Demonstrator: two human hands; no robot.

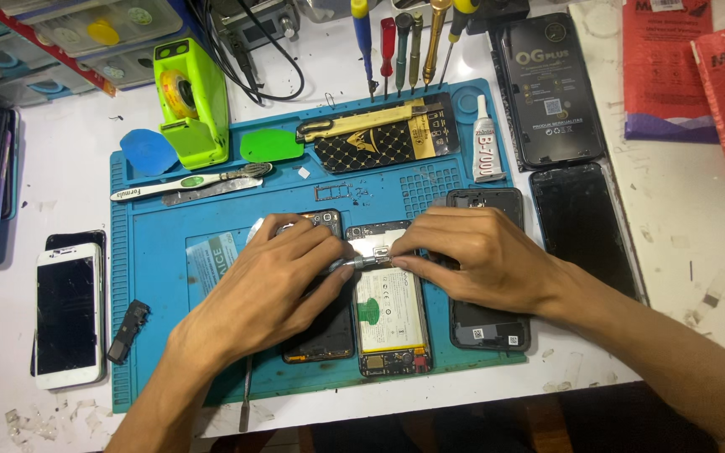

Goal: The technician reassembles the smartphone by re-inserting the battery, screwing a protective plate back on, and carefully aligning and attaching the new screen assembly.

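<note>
The opened phone (390, 302), battery exposed, lies on the blue mat (153, 277) directly beneath both hands. The right hand (480, 260) and the left hand (274, 281) both pinch a thin metal tool (361, 262) over the phone's upper end. A back cover (488, 323) lies under the right hand; a white phone (67, 315) sits well left of the left hand.
</note>
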